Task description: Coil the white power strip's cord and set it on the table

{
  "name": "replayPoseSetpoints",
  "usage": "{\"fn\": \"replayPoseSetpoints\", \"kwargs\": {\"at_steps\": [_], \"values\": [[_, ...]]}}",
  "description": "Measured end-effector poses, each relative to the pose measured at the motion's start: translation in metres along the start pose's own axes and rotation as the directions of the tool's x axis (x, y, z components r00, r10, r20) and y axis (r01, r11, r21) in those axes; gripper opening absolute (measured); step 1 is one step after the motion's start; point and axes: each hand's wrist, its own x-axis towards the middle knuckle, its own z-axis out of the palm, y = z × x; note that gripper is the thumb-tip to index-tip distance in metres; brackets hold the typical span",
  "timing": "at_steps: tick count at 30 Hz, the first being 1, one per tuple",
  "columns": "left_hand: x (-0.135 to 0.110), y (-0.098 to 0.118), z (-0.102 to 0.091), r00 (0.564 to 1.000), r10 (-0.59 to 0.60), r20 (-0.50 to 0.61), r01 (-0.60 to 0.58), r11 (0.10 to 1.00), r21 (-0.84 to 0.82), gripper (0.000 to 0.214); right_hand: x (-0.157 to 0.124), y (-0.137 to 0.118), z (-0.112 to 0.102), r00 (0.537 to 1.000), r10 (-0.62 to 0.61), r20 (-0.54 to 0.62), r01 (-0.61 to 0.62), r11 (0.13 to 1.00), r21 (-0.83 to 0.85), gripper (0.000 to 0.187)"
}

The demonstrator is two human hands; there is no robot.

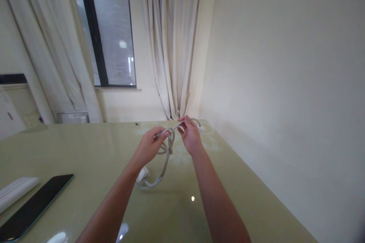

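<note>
A grey-white power cord (pixel 165 167), looped and knotted in its middle, is held up over the glossy table. My left hand (pixel 151 145) is closed on the loops at the left of the knot. My right hand (pixel 189 134) pinches a single strand to the right, and that end curves away behind the fingers. A white plug (pixel 142 174) hangs at the cord's lower end beside my left wrist, low over or touching the table; which of these I cannot tell. Something white at the other end is mostly hidden behind my right hand.
On the pale green table (pixel 99 152) a black flat slab like a phone or tablet (pixel 37 207) lies at the left, next to a long white object (pixel 17 191). A small dark bit (pixel 136 124) lies near the far edge. The wall (pixel 270 102) borders the right side.
</note>
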Motion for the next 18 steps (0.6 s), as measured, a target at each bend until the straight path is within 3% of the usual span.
{"fn": "replayPoseSetpoints", "kwargs": {"at_steps": [4,7,10,14,16,18], "values": [[0.000,0.004,0.005,0.997,-0.036,-0.074,0.039,0.999,0.034,0.038,-0.006,-0.005,0.003,0.985,-0.119,0.126,0.152,0.945,-0.289,0.043],[0.000,0.007,0.006,0.988,-0.032,-0.150,0.032,0.999,-0.006,0.036,-0.011,0.000,0.011,0.976,-0.126,0.176,0.184,0.910,-0.372,0.043],[0.001,0.006,0.002,0.978,-0.048,-0.202,0.040,0.998,-0.048,0.036,-0.012,0.005,0.018,0.984,-0.057,0.168,0.099,0.961,-0.257,0.038],[0.002,-0.004,-0.009,0.970,-0.076,-0.232,0.061,0.996,-0.072,0.038,-0.008,-0.002,0.016,0.987,0.133,0.085,-0.142,0.984,0.107,0.039],[0.003,-0.008,-0.010,0.971,-0.069,-0.230,0.056,0.996,-0.063,0.037,-0.006,-0.007,0.012,0.993,0.119,0.011,-0.118,0.966,0.228,0.039],[0.003,-0.010,-0.006,0.972,-0.062,-0.228,0.051,0.997,-0.054,0.036,-0.007,-0.006,0.012,0.999,0.044,-0.018,-0.040,0.980,0.193,0.037]]}}
